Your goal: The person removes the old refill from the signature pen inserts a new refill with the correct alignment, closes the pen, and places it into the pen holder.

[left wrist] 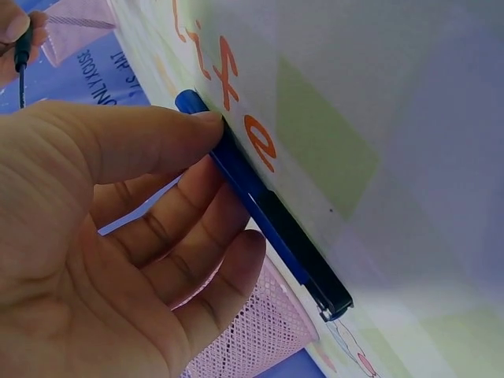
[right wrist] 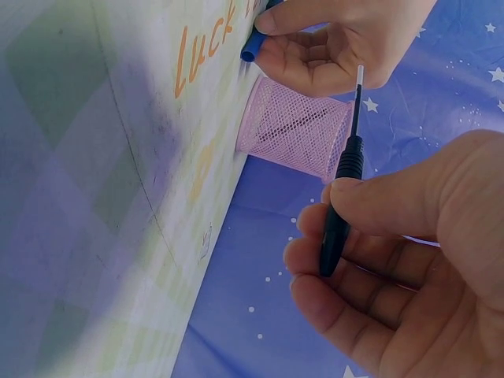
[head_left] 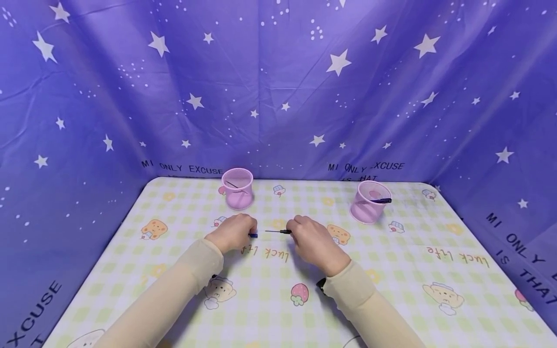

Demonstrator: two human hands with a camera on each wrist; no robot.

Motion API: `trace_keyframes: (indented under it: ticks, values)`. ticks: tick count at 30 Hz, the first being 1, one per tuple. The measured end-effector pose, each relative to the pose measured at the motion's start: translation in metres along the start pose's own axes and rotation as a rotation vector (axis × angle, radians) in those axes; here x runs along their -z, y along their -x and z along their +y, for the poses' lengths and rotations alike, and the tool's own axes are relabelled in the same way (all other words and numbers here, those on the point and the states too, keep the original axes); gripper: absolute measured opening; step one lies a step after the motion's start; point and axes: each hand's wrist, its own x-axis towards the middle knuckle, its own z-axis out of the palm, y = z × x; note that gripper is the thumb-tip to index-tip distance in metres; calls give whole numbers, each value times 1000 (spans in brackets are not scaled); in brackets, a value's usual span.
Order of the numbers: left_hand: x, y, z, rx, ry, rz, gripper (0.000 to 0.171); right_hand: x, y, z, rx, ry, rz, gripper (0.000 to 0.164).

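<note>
Over the middle of the table, my left hand [head_left: 233,232] pinches a blue pen barrel [left wrist: 246,185] between thumb and fingers. The barrel has a black clip end, and its other end shows a round opening in the right wrist view. Facing it from the right, my right hand [head_left: 316,241] holds a black pen grip section [right wrist: 347,169] between thumb and fingers. A thin ink refill [right wrist: 358,98] sticks out of this grip section, pointing left toward the barrel in the head view. A short gap separates the two pen parts.
Behind my left hand stands a pink mesh pen cup [head_left: 239,199] with a thin dark stick-like thing inside. Another pink mesh cup [head_left: 367,210] at the back right has a dark pen [head_left: 381,200] leaning over its rim. A purple star-patterned curtain [head_left: 278,72] surrounds the checked tablecloth [head_left: 261,309].
</note>
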Motion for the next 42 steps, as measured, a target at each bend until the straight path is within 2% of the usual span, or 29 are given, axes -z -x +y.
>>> trace_keyframes:
  ticks: [11, 21, 30, 42]
  values:
    - [1, 1, -2, -23, -10, 13, 25, 0, 0, -1, 6, -4, 13, 12]
    - [14, 5, 1, -38, 23, 70, 25, 0, 1, -1, 7, -9, 14, 12]
    - [21, 12, 13, -107, 47, 118, 27, -2, 0, 0, 1, 1, 11, 12]
    - [16, 17, 24, -185, 58, 187, 26, -1, 0, 0, 9, 0, 6, 12]
